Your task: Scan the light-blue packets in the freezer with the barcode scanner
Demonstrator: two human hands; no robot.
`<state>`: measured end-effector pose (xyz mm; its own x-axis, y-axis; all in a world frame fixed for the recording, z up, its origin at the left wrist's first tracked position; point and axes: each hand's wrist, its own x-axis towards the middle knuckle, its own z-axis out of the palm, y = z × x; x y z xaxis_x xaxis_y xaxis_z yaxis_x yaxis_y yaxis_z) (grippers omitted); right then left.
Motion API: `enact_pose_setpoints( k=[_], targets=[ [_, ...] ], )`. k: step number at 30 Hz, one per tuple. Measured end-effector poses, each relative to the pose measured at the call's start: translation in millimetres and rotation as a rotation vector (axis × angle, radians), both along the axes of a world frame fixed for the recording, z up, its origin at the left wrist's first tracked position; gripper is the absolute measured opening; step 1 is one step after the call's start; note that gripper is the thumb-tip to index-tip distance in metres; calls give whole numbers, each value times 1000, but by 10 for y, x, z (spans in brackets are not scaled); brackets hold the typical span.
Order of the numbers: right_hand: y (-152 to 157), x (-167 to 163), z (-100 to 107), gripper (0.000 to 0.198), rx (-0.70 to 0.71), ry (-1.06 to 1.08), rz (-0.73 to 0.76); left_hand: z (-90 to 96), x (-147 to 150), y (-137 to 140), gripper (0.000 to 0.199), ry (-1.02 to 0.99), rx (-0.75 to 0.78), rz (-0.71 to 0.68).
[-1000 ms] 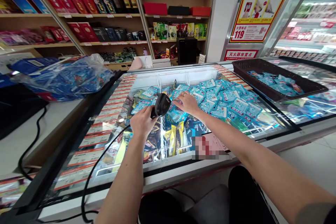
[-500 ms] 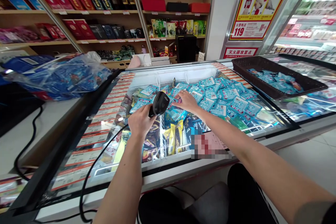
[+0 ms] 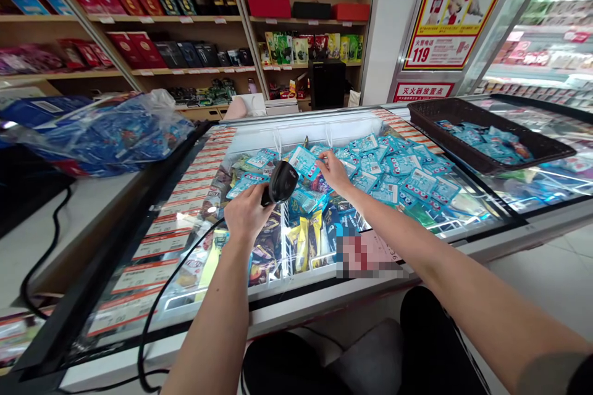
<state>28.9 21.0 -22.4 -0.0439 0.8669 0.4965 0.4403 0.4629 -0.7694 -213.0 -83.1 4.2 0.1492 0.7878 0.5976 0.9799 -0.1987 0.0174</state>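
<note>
My left hand [image 3: 248, 211] is wrapped round a black barcode scanner [image 3: 281, 182], whose head points up and to the right. Its cable runs back along my left forearm. Between the fingertips of my right hand [image 3: 334, 171] is the right edge of a light blue packet [image 3: 304, 163], raised and tilted just beyond the scanner head. Many similar blue packets [image 3: 419, 184] lie heaped on the glass top of a chest freezer [image 3: 185, 311], mostly to the right of my right hand. Wrapped ice creams [image 3: 303, 244] show through the glass below.
A dark brown tray [image 3: 491, 163] with more blue packets stands on the right. A clear plastic bag [image 3: 125, 129] of blue packages lies on the left. Price labels [image 3: 152, 250] line the freezer's left side. Shelves [image 3: 185, 18] of boxes and bottles stand behind.
My right hand has closed on a blue packet and lifted it, with its printed face now tilted up near the scanner. My left hand and the scanner have hardly moved.
</note>
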Motion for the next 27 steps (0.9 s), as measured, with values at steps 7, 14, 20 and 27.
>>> enact_pose_setpoints(
  k=[7,14,20,27],
  targets=[
    [22,6,-9,15,-7,24,49,1,-3,3,35,13,8,3],
    [58,9,-42,18,-3,132,122,23,-3,-7,35,23,-17,7],
    [36,13,-25,19,2,122,126,36,-2,-20,34,49,-1,0],
    [17,10,-6,19,-12,105,118,54,9,-32,35,66,-18,15]
  ],
)
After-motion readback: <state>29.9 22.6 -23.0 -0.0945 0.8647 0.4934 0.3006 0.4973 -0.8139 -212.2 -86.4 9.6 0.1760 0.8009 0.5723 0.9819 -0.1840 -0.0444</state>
